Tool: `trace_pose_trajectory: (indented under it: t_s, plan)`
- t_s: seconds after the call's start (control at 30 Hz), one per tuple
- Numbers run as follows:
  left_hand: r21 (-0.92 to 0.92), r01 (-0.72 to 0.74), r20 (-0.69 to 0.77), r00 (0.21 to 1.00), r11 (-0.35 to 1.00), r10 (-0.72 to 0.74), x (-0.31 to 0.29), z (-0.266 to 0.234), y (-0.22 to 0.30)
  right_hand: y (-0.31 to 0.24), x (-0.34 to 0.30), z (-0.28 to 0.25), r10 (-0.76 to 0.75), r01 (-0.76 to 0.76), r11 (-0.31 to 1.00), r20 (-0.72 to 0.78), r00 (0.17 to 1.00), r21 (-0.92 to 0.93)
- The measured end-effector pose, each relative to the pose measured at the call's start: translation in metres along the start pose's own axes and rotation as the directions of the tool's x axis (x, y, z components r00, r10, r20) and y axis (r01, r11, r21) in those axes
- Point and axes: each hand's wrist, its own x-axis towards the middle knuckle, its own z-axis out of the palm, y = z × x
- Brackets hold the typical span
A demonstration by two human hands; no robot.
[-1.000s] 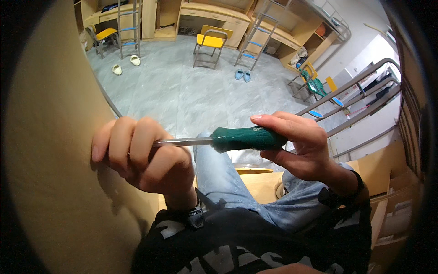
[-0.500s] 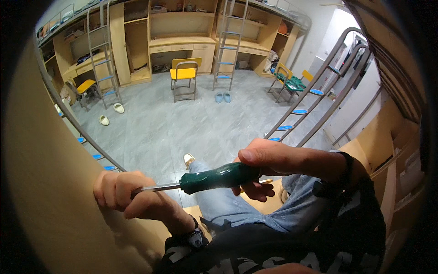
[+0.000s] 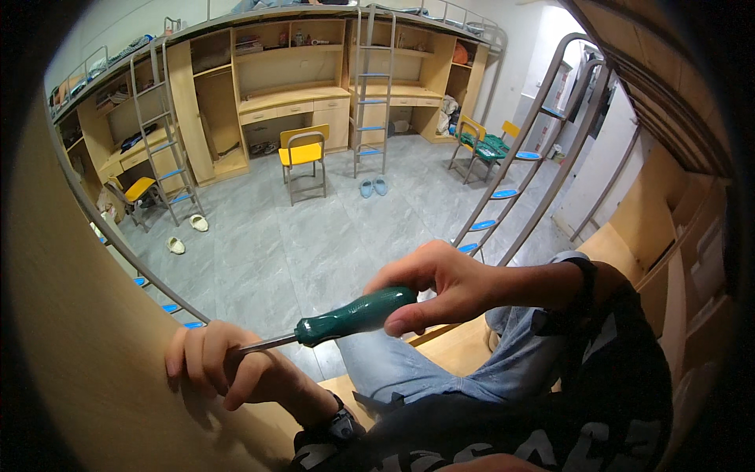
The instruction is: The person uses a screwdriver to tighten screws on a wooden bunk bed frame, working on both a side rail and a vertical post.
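A screwdriver (image 3: pixel 354 318) with a dark green handle and a metal shaft lies across the view, its shaft pointing left toward a light wooden panel (image 3: pixel 102 315). My right hand (image 3: pixel 440 287) grips the butt end of the handle, thumb underneath and fingers over the top. Close to the panel, my left hand (image 3: pixel 224 362) is closed around the front of the shaft, with its fingertips against the wood. Those fingers hide the screwdriver's tip, so what it touches cannot be seen.
My jeans-clad legs (image 3: pixel 409 366) are bent on a wooden surface. A metal ladder (image 3: pixel 511 173) with blue treads rises at right. Across the grey tiled floor (image 3: pixel 275 236) stand yellow chairs (image 3: pixel 303 153), slippers (image 3: pixel 373 187) and wooden desks (image 3: pixel 295 102) under bunks.
My right hand has turned on the handle: its thumb has gone from above to below. The left hand stays at the panel. The view has tilted up slightly.
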Motion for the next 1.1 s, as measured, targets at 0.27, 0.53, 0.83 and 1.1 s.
trace_pose_trajectory:
  t_s: [0.27, 0.53, 0.83, 1.1]
  plan:
    - [0.053, -0.059, -0.026, 0.998, 0.997, 0.061, -0.001, -0.001, -0.004, 0.000, 0.003, 0.003, -0.240, 0.196, 0.952, -0.176, 0.955, -0.236]
    - [-0.025, -0.005, 0.017, 1.000, 1.000, 0.006, 0.000, -0.004, 0.007, 0.007, 0.009, -0.002, 0.210, -0.215, 0.943, 0.049, 0.976, 0.252]
    - [-0.028, -0.031, 0.014, 0.999, 0.999, 0.031, 0.000, -0.003, 0.001, 0.005, 0.004, -0.005, 0.166, -0.177, 0.966, 0.072, 0.984, 0.189]
    - [0.066, -0.036, 0.034, 0.999, 0.997, 0.034, 0.002, -0.004, 0.000, 0.004, 0.002, -0.002, -0.334, 0.277, 0.907, -0.139, 0.932, -0.316]
